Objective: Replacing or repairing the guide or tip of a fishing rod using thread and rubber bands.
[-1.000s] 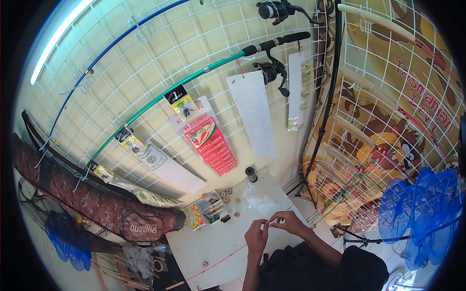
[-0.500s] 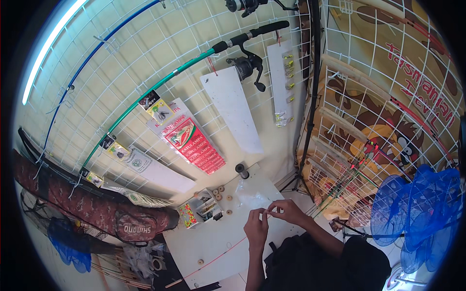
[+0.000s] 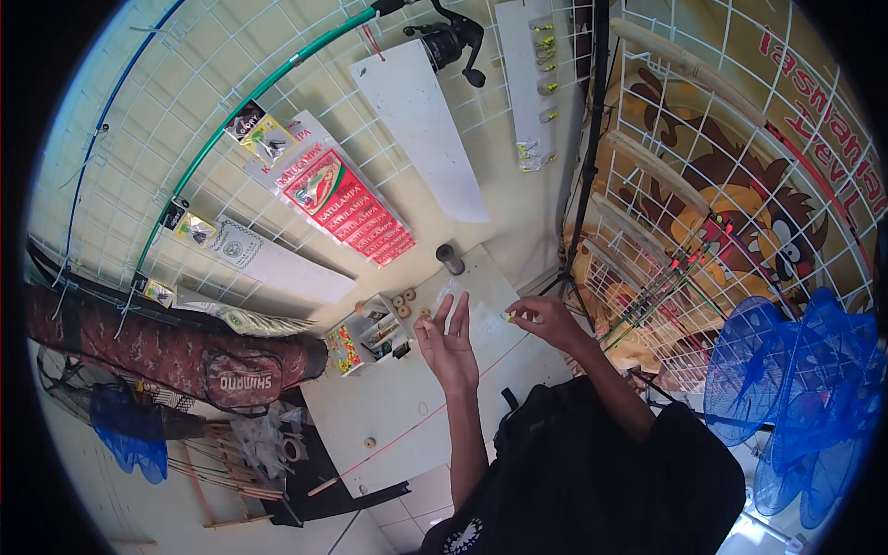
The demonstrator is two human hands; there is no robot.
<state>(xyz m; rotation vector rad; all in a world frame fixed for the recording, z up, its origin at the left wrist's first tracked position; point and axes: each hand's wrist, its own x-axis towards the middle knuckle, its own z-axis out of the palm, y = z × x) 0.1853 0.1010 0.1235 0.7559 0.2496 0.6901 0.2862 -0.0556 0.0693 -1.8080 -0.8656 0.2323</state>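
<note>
Above the white table (image 3: pixel 398 425), my left hand (image 3: pixel 448 350) is raised with its palm turned up. Two of its fingers stretch out, while thumb and forefinger meet in a pinch; whatever lies between them is too small to see. To its right, my right hand (image 3: pixel 548 324) pinches a tiny pale-yellow piece (image 3: pixel 509 316) between thumb and fingertips. A gap separates the two hands. Below them a thin red rod (image 3: pixel 407 416) with a wooden handle end lies slantwise over the table, passing behind my left forearm.
A divided white box (image 3: pixel 375 335) with colourful small pieces stands at the table's back left, beside several small wooden discs (image 3: pixel 404 301). A dark cylinder (image 3: pixel 450 259) stands at the far edge. Fishing gear hangs on the wall grid, with blue nets (image 3: pixel 786 379) at right.
My hands were together at the fingertips and have come apart, the left turning palm up with fingers spreading. The view has tilted downward, so the wall items sit higher.
</note>
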